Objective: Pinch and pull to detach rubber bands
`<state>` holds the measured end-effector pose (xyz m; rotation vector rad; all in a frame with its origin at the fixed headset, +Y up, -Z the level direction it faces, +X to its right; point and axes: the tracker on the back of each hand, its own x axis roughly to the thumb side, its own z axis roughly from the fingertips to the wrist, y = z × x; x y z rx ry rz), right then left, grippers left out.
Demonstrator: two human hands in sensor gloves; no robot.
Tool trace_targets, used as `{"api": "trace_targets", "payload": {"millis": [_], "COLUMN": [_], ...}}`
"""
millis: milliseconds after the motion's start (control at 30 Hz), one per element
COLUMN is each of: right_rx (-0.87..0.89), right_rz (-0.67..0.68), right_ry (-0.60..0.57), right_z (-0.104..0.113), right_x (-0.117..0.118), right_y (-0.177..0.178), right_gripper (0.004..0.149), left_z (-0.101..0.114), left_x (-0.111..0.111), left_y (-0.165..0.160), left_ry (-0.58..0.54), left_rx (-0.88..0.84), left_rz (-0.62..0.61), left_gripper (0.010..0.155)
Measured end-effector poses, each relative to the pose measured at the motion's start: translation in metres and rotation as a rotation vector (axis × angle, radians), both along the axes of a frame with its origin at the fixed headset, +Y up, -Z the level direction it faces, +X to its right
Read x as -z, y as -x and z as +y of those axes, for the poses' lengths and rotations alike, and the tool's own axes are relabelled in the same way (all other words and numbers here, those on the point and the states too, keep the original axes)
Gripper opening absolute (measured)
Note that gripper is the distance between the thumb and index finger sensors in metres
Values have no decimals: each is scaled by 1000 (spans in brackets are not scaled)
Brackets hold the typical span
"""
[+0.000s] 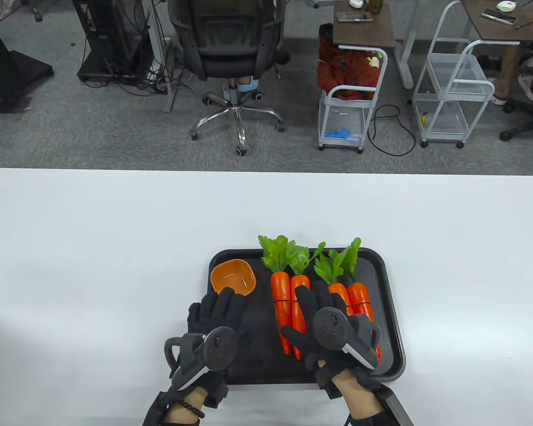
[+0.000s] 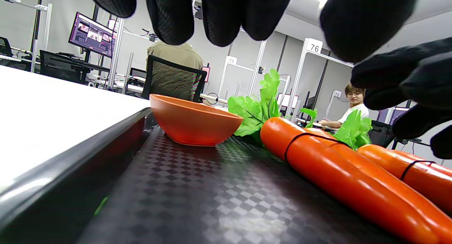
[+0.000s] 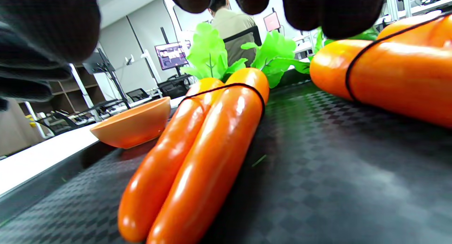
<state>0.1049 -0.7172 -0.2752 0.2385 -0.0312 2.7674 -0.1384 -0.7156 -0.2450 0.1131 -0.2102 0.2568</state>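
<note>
judging the thin black rubber band point(image 3: 226, 87) stretchy against slick plastic carrots point(image 3: 197, 155); i'd pinch its top; right hand point(image 1: 333, 330) hovers spread, holding nothing.

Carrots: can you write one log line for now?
hands: open, over tray | carrots: two pairs | rubber bands: both on

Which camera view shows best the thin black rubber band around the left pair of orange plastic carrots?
The right wrist view: the thin black rubber band arches clearly over both carrots of the left pair. The left wrist view shows it from the side, partly. In the table view it is a faint line beside the right hand.
</note>
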Motion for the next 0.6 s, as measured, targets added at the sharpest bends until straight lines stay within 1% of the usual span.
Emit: {"api": "trace_targets", "payload": {"millis": [167,367,533,600], "right_rx": [-40,-122,-197,-234], "right_rz": [-34,-84,-123,-137], "right_ry": [23,85,137,174], "right_z": [5,8,5,3], "right_x": [8,18,28,32], "right_y": [10,24,36,40], "right_gripper": [90,93,94,95], "left_z": [2,2,3,3], "left_x": [-1,-1,-1,0], "left_y": [0,1,1,1], "left_ry": [-9,-18,-24,-22], "left_rx": [-3,-8,-8,-12], "left_rz": [-4,-6,-5,-8], "left_gripper": [75,74,75,74]}}
